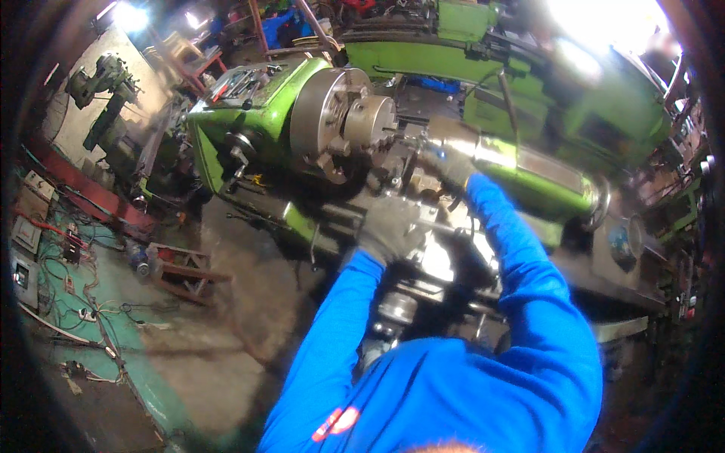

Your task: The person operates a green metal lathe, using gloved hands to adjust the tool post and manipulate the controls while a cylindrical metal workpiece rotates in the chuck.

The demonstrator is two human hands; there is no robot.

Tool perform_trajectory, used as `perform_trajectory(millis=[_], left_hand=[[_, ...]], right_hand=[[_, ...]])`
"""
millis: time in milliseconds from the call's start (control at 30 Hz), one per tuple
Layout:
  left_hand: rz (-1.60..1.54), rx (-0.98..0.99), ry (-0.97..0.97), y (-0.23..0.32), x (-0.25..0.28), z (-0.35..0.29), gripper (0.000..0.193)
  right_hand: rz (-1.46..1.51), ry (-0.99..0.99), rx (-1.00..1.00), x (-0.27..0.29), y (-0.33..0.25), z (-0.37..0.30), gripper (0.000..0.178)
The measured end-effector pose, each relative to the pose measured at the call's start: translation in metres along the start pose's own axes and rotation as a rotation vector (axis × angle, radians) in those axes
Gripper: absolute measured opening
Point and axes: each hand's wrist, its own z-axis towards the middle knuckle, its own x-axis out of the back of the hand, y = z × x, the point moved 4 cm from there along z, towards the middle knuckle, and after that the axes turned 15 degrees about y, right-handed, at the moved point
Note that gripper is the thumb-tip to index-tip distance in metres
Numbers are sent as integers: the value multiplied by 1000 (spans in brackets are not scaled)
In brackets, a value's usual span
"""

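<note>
A large green metal lathe point(264, 94) stands before me. Its broad round chuck point(313, 121) has a thick steel cylinder point(370, 121) at its front, facing the tailstock point(513, 158) on the right. My left hand point(389, 228), in a grey work glove, rests low over the carriage, its fingers curled; what lies under them is hidden. A metal rod point(438, 226) runs out to the right beside it. My right hand point(451, 170), also gloved, reaches in beside the tailstock's near end, close to the tool post area point(396, 177). Its fingers are blurred and partly hidden.
Hand tools point(245, 81) lie on top of the headstock. Levers point(238, 155) stick out from its front. On the floor at left are a brown metal frame point(185, 272) and tangled cables point(83, 264). Another green machine point(423, 60) stands behind the lathe.
</note>
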Motion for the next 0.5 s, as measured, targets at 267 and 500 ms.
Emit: perform_trajectory(millis=[267, 500], left_hand=[[-36, -6, 49, -4, -3, -3, 40], [-64, 23, 54, -6, 0, -5, 37]], right_hand=[[-120, -31, -93, -8, -11, 10, 71], [-218, -69, -148, -9, -31, 6, 73]])
